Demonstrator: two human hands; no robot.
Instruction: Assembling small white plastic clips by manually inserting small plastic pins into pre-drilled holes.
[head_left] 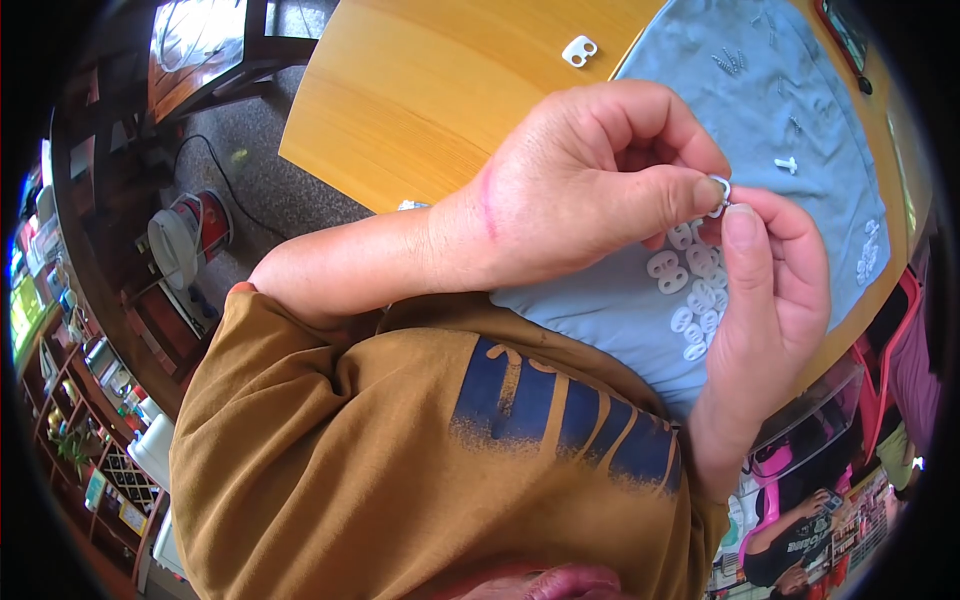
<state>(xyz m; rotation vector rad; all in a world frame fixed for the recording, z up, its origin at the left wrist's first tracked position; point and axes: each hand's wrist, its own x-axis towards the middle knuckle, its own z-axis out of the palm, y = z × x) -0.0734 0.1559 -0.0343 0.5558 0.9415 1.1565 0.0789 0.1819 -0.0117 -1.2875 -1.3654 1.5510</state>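
Observation:
Between the fingertips of both hands is a small white plastic piece with round holes [721, 194], partly covered by the fingers. My left hand [600, 175] pinches it with thumb and forefinger. From the right, my right hand [765, 280] closes thumb and forefinger on its lower edge. Below the hands, several white two-hole plastic pieces [667, 271] lie in a loose pile on a light blue cloth [600, 310]. Farther off on the cloth are a few thin metal springs [730, 62] and a small white T-shaped piece [787, 165].
Another white two-hole piece [579, 51] lies on the wooden table [400, 90]. Small clear pieces [868, 252] sit near the cloth's right edge, and a dark device [845, 45] at its far right. Left on the floor stands a bucket [205, 220]. Another person [800, 545] appears at lower right.

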